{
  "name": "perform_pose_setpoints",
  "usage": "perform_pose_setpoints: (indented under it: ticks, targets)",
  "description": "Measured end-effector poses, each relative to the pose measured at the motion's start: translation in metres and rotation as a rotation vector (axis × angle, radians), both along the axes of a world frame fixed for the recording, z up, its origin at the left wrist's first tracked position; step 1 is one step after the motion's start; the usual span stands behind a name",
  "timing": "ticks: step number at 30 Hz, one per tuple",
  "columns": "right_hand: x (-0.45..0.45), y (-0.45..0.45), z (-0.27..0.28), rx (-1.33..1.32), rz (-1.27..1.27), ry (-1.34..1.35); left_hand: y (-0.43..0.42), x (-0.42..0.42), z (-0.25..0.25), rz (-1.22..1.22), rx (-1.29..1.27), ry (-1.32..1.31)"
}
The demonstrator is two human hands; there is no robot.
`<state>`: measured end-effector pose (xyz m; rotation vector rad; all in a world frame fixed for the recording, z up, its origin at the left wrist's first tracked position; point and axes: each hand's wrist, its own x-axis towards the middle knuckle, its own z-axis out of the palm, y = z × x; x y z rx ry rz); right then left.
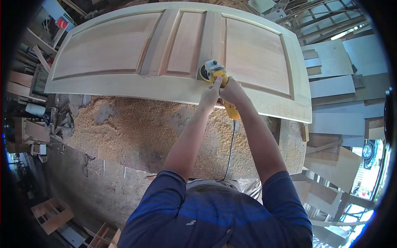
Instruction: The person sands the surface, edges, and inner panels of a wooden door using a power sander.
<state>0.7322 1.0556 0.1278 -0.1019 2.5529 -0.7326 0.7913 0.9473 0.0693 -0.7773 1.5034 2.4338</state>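
A yellow angle grinder with a silver head and a round disc rests against a pale wooden panelled door. The disc touches the door's frame near the foot of an upright between two panels. My left hand is closed around the grinder's left side, close to the head. From the right, my right hand wraps the tool's body, the two hands almost touching. Fingers on the far side are partly hidden. A dark power cord runs from the grinder's rear down toward my body.
The door lies on a workbench strewn with sawdust and wood shavings. Wooden boards are stacked along the right. Shelves and clutter line the left, and an open wooden box sits on the floor at lower left.
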Motion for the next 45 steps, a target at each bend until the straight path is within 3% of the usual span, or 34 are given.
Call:
perform_pose_setpoints:
  ticks: [3, 6, 10, 12, 17, 21, 24, 26, 30, 32, 45]
  targets:
    - [0.005, 0.002, -0.018, -0.12, 0.13, 0.044, -0.001, 0.011, 0.003, 0.019, -0.014, -0.032]
    - [0.023, -0.011, -0.022, -0.043, 0.142, 0.159, -0.011, 0.028, -0.004, 0.023, -0.023, -0.054]
    - [0.014, -0.018, 0.007, -0.088, 0.023, 0.006, -0.02, 0.007, -0.008, -0.029, -0.02, -0.039]
    - [0.008, -0.007, -0.007, -0.042, 0.011, 0.041, -0.012, 0.0, -0.005, -0.068, -0.003, -0.032]
    - [0.041, -0.005, -0.012, 0.029, 0.067, 0.095, -0.012, 0.039, -0.004, -0.034, -0.015, -0.016]
    - [0.065, -0.056, 0.01, -0.01, 0.109, -0.036, -0.066, 0.068, -0.025, 0.006, -0.022, -0.071]
    - [0.07, -0.081, 0.003, -0.023, 0.144, 0.075, -0.083, 0.072, -0.009, 0.063, -0.042, -0.089]
    - [0.069, -0.08, 0.012, -0.048, 0.105, -0.004, -0.081, 0.068, 0.005, 0.08, -0.005, -0.074]
    - [0.066, -0.05, -0.012, -0.043, -0.009, -0.029, -0.069, 0.057, 0.005, -0.118, -0.022, -0.097]
    - [0.068, -0.051, 0.002, -0.033, -0.001, -0.028, -0.065, 0.052, 0.003, -0.152, -0.068, -0.086]
    - [0.07, -0.217, -0.004, 0.015, 0.333, 0.012, -0.211, 0.078, -0.016, 0.242, -0.045, -0.033]
